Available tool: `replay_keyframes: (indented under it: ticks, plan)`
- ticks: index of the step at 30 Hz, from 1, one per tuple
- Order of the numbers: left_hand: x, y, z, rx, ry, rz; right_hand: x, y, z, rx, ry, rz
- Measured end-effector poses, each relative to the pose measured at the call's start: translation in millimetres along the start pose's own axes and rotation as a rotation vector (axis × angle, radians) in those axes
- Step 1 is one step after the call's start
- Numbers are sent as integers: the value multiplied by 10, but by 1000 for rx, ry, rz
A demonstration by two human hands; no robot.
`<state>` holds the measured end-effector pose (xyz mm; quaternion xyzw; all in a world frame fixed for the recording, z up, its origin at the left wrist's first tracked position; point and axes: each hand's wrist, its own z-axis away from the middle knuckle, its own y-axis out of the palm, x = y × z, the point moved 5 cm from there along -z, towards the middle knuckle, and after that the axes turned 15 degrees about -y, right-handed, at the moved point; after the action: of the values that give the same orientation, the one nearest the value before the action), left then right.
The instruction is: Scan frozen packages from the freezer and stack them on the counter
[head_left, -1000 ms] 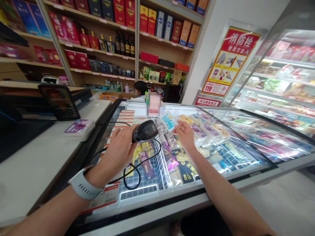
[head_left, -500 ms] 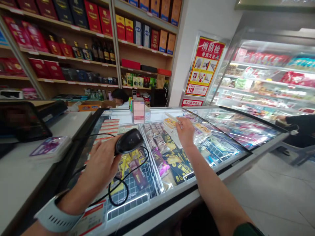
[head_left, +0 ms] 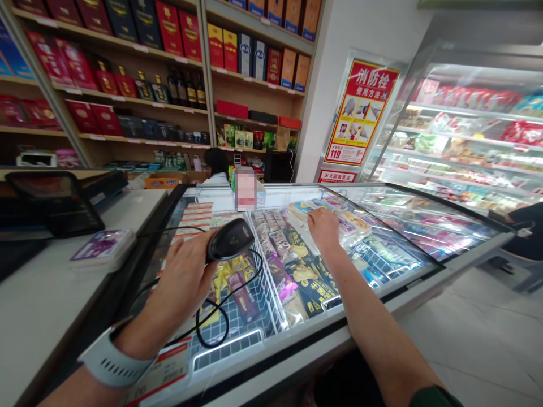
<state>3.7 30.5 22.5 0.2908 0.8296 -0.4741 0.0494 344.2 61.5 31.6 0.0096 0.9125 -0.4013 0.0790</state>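
Note:
My left hand [head_left: 186, 277] is wrapped around a black barcode scanner [head_left: 231, 238], with its head pointing right over the chest freezer. A black cable [head_left: 227, 322] loops below the scanner. Farther right, my right hand [head_left: 324, 227] has its fingers curled in over flat, clear-wrapped packs [head_left: 303, 209] with blue and yellow labels. The fingertips are hidden, so what they pinch does not show. Beside that hand lie more packs [head_left: 356, 223] with purple and yellow labels. Another purple-labelled stack of packs [head_left: 102, 249] rests on the counter at left.
Beneath the freezer's glass [head_left: 224, 345] are wire baskets with bagged frozen goods. A dark screen [head_left: 55, 203] stands on the white counter [head_left: 38, 316]. Behind the freezer sits a person [head_left: 216, 167] before shelves of boxes and bottles. Another person's arm [head_left: 526, 215] shows at far right.
The pack my right hand held tilted by its edge now appears to lie flat with the others. My left hand still holds the scanner. The view has shifted slightly.

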Motion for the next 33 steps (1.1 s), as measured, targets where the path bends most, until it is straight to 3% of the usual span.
replay_keyframes:
  ticks: [9, 17, 24, 30, 33]
  plan:
    - [-10, -30, 6, 5, -15, 16, 110, -115, 27, -105, -9, -64]
    - [-64, -93, -8, 5, -29, 46, 413, -172, 3, -184, -184, -202]
    - [-125, -157, 20, 18, -59, 107, 787, 30, 44, -164, -373, -364]
    - [-185, -200, 35, 48, -73, 141, 1173, 268, -46, -57, -545, -520]
    - [-216, -238, 45, 49, -65, 164, 1396, 403, -214, -8, -501, -659]
